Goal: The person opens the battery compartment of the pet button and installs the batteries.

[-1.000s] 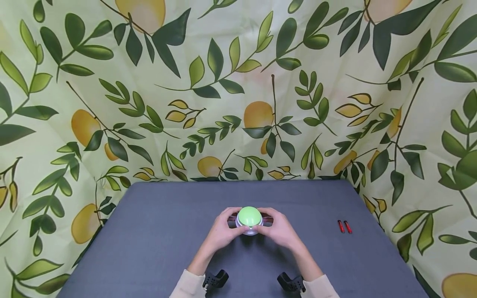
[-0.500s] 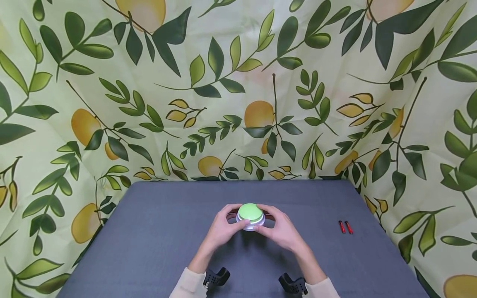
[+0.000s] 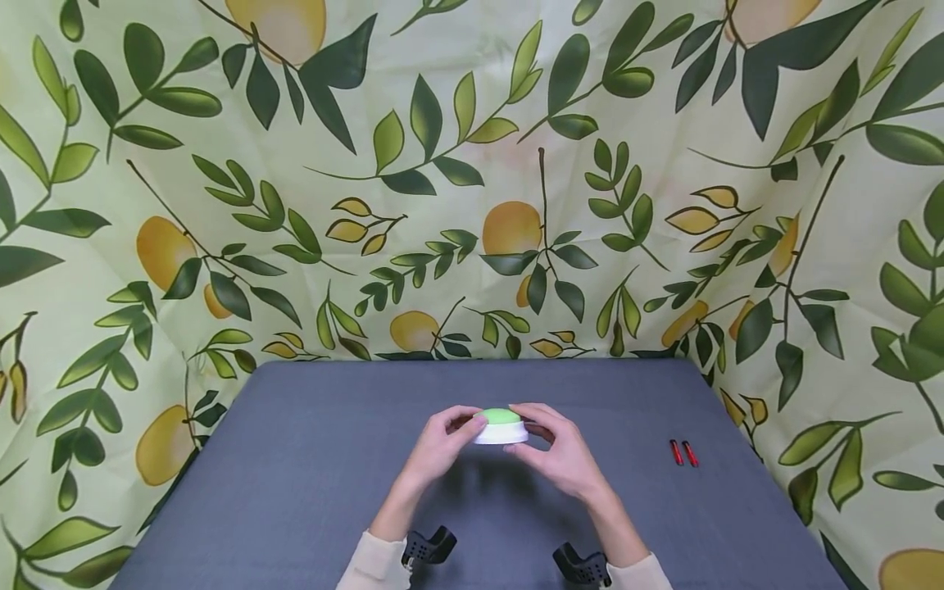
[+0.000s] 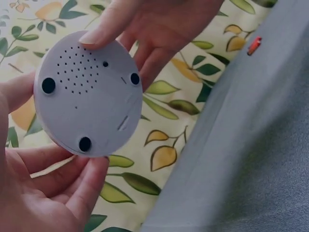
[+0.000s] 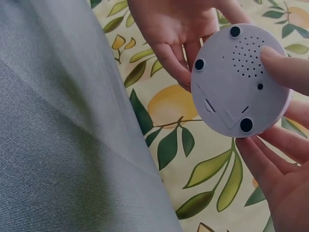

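Observation:
Both hands hold a round white push button with a green dome above the table. My left hand grips its left side, thumb at the rim. My right hand grips the right side, its thumb pressed on the underside. In the left wrist view the flat white base shows speaker holes, several dark round spots and a battery cover outline. The right wrist view shows that same base, with the cover closed. The green dome is hidden in both wrist views.
Two red batteries lie side by side on the right of the grey table. A cloth with leaves and fruit hangs behind and at both sides. A black wrist camera sits at the left wrist.
The hands have lifted the push button and tilted it back, so its white side now faces the head camera and less of the green dome shows.

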Tool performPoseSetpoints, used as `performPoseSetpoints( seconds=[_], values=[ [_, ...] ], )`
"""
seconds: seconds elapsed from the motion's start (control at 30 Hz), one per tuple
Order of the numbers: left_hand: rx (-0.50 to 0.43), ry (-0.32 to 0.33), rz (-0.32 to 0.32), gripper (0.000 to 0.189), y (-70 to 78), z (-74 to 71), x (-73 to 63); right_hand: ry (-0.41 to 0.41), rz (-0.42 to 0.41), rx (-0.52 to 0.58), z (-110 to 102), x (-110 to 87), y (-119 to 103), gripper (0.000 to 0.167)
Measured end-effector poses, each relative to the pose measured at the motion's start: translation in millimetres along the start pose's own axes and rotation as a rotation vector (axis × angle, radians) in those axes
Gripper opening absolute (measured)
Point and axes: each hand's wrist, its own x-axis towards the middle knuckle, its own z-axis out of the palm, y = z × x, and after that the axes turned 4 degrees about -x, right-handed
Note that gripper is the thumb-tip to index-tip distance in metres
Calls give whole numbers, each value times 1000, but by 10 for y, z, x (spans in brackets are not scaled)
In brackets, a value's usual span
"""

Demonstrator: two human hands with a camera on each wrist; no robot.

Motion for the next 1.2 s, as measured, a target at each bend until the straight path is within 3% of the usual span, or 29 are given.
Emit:
performPoseSetpoints(
  seconds=[0.37, 0.63, 1.03, 1.2],
  values=[
    [-83, -116, 121, 38, -34, -36, -54, 91, 122, 13, 18, -35, -58, 40],
    [-86, -101, 92, 38, -14, -24, -61, 107, 150, 19, 30, -32, -89, 36],
    [-81, -71, 107, 33, -4, -8, -32, 83, 134, 100, 2, -11, -64, 40],
    [-100, -119, 61, 33, 12, 0, -19, 117, 132, 122, -11, -3, -32, 35]
  ],
)
